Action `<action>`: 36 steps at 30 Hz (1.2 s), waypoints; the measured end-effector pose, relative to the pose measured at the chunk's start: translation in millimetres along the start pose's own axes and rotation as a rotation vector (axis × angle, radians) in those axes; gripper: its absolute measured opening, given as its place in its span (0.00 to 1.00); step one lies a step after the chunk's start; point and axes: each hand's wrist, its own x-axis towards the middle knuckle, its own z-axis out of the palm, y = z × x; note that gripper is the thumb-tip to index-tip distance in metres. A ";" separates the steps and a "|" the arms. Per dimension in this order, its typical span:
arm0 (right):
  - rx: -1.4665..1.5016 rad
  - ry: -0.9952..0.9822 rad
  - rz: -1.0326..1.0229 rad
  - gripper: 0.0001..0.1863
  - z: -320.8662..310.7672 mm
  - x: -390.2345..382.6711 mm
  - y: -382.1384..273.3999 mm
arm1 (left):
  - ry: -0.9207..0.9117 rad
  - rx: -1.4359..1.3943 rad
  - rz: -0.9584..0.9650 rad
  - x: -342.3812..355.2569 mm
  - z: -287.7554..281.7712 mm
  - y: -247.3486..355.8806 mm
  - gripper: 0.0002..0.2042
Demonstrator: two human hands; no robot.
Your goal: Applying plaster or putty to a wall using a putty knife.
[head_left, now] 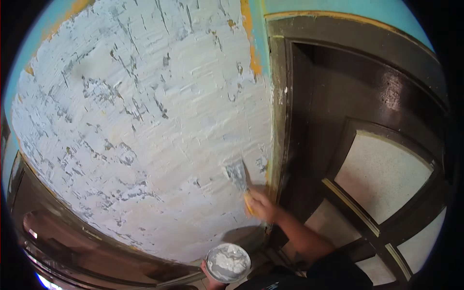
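My right hand [261, 205] is closed round the yellow handle of a putty knife [237, 175]. Its metal blade, smeared with white putty, lies against the wall [193, 121] near the door frame. White putty covers most of this wall in rough streaks, with grey patches showing through. At the bottom, my left hand [210, 278] grips a round tub [228, 262] of white putty from its left side. Only part of that hand shows beside the tub.
A dark brown door frame [279, 111] borders the wall on the right, with a panelled door [328, 92] beyond. Dark brown woodwork [72, 237] runs along the lower left. Turquoise and orange paint edges the putty.
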 end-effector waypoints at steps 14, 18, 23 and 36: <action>0.126 0.079 0.179 0.13 -6.8 -3.0 -18.1 | 0.051 -0.042 -0.074 11.8 16.6 -8.6 0.47; 0.134 -0.099 0.293 0.15 -3.9 -41.4 -20.1 | 0.040 0.031 0.019 14.9 31.0 -0.8 0.46; -0.014 -0.058 -0.045 0.14 -13.3 48.5 -132.7 | 0.006 0.010 -0.012 10.8 21.5 -19.7 0.46; 0.130 0.054 -0.032 0.17 -37.0 25.4 -100.9 | 0.084 0.103 0.027 -8.6 33.9 -16.0 0.47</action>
